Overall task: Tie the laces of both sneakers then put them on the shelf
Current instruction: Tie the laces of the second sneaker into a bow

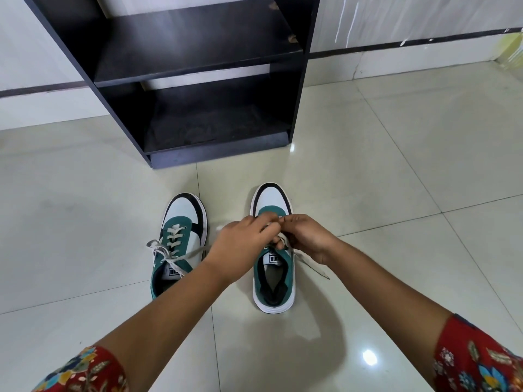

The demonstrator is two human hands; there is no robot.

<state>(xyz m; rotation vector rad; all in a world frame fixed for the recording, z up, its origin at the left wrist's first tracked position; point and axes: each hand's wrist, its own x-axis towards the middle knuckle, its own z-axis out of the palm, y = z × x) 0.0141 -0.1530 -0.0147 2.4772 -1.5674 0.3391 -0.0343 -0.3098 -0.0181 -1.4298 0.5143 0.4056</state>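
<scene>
Two green, white and black sneakers stand side by side on the tiled floor, toes pointing at the shelf. The left sneaker (181, 239) has loose cream laces spilling over its tongue and off to its left. Over the right sneaker (273, 281) my left hand (243, 244) and my right hand (305, 236) meet above the eyelets, each pinching part of its lace. One free lace end (311, 267) trails out to the right of that shoe. My hands hide the knot area. The black shelf (198, 60) stands just beyond the shoes.
The shelf unit has two open compartments, an upper board and a dusty bottom one near floor level. A white wall with a dark stripe runs behind it. Glossy tiles (396, 165) stretch on both sides of the sneakers.
</scene>
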